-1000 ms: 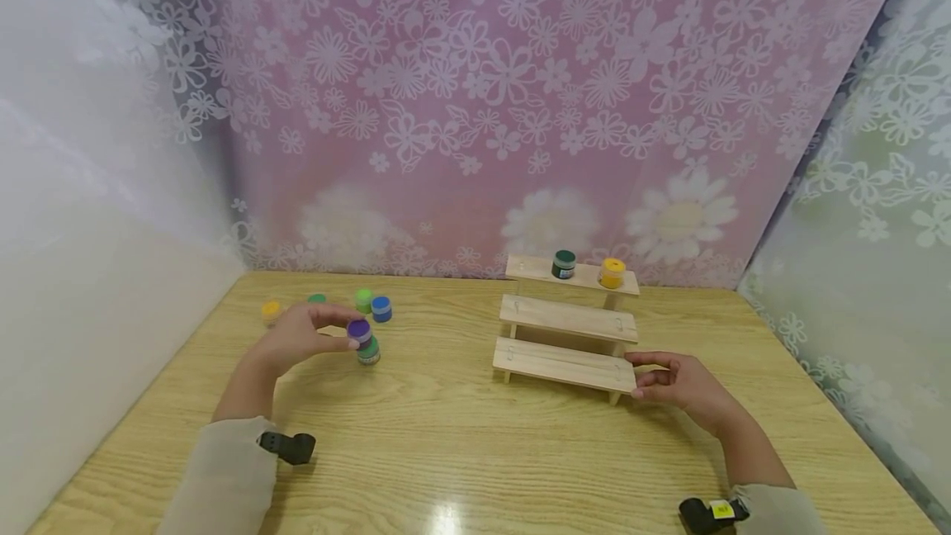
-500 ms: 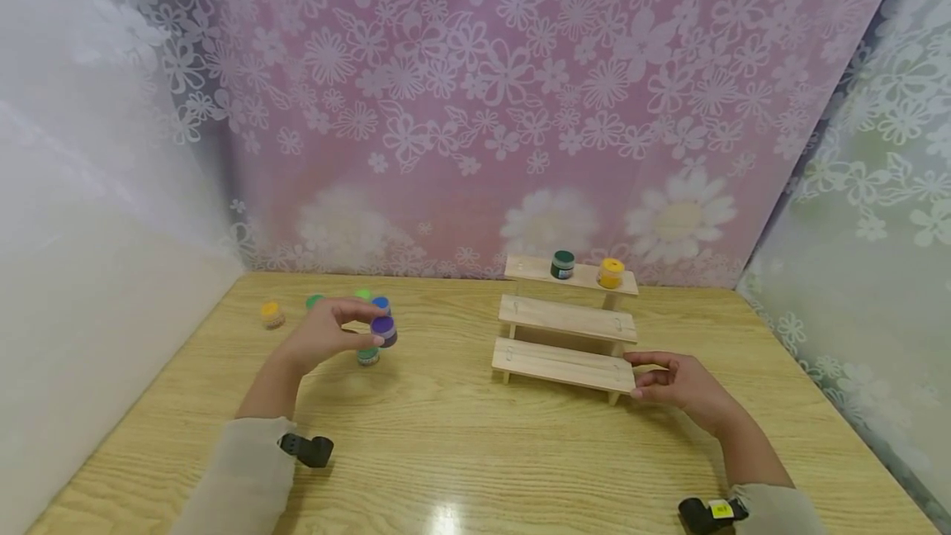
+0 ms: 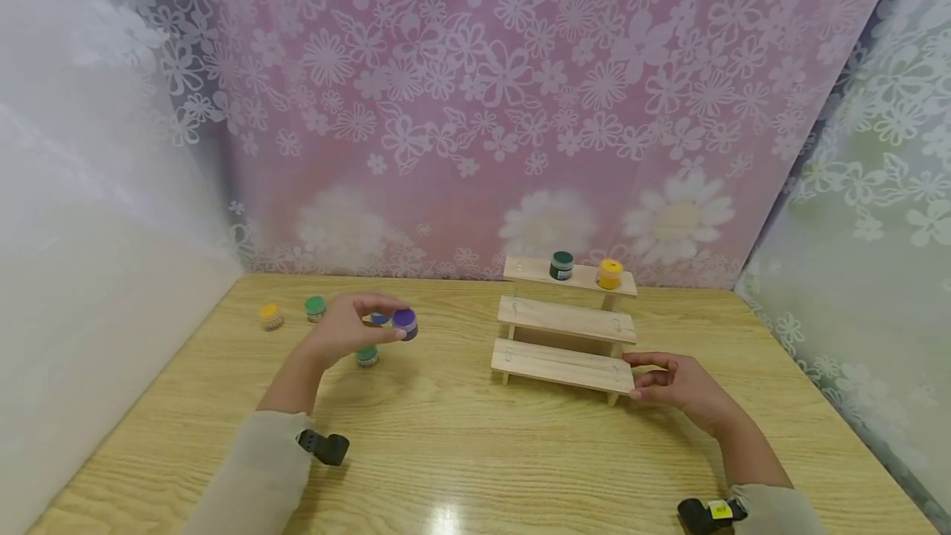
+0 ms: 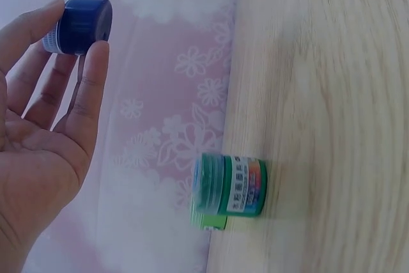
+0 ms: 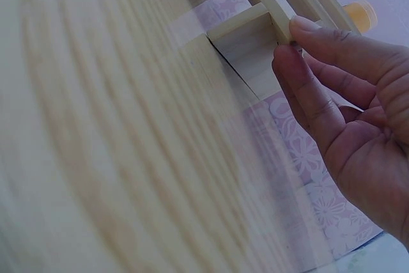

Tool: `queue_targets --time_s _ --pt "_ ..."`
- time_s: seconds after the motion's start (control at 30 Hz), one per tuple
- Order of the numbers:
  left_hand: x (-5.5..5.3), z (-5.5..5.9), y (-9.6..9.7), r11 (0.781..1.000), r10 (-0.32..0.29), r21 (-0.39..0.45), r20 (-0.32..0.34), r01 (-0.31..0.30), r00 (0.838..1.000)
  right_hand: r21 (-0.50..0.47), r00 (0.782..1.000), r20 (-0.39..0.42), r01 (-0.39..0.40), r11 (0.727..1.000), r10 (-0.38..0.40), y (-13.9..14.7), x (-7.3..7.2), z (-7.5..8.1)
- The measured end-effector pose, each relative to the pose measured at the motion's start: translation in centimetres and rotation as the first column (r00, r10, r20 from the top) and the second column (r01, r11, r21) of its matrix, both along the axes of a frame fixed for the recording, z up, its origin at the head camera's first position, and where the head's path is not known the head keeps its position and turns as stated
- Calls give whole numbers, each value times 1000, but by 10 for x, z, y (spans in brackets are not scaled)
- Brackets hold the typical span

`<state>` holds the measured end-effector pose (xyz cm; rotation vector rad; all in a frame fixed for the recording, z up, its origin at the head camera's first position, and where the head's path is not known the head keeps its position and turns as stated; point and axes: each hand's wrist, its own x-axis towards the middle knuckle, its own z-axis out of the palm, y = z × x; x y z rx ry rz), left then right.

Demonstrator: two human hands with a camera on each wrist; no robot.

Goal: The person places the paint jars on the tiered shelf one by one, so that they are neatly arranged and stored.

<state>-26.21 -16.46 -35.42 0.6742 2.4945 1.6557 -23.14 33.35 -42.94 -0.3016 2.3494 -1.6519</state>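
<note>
Purple jar [image 3: 405,323] moved right; shelf [image 3: 565,319] stayed put.

This looks like a curtained-off booth, its wood-grain table [image 3: 461,444] backed by a pink floral curtain [image 3: 461,106].

I'm getting soft, even light on head, one glare spot on the yellowish wood-grain bench [image 3: 475,444]; wrist views hazy, right one's foreground blurred.

Blue jar [image 3: 380,319], partly masked by the left hand [image 3: 343,332]!
Left wrist view, green jar [image 4: 238,187] screens most of the light green jar [image 4: 211,222]; right wrist view, wooden stand [image 5: 252,38] cropped by the frame!
</note>
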Motion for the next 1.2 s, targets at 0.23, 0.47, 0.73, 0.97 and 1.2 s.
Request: queue_targets --time_s 0.23,0.47,0.73,0.97,1.2 --pt "-15 -11 10 1000 9 -14 -30 -9 1000 7 1000 8 8 1000 -8 -1 0 0" --pt "-22 -13 24 999 -33 -4 -63 33 997 15 1000 2 7 1000 -7 -1 0 1" --pt "-27 -6 43 998 -64 -3 -96 64 993 5 1000 14 3 1000 -3 -1 0 2" --pt "-29 3 58 999 -48 13 -101 50 994 5 1000 17 0 1000 -1 -1 1 2" --pt "-31 10 73 997 -58 53 -81 62 995 8 1000 11 1 1000 -1 -1 1 1"
